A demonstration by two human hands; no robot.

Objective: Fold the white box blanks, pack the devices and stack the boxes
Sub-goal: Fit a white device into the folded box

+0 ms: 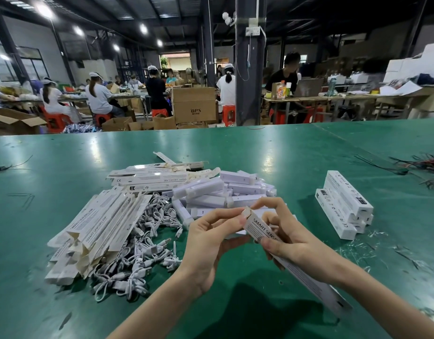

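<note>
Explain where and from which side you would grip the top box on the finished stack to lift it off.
Grip the top box at mid-length, across its narrow width, coming down from above. It lies flat and long on the stack, and its long sides appear free. The boxes beneath block a scoop from below.

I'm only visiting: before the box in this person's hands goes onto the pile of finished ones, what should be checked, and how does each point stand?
1. Grip: the right hand holds the box firmly: ok.
2. Far end: the left hand pinches the end flap, whose tab sticks up: not ok.
3. Device inside the box: cannot tell.
4. Near end closed: cannot tell.
5. Top of the stack of finished boxes free: ok.
</note>
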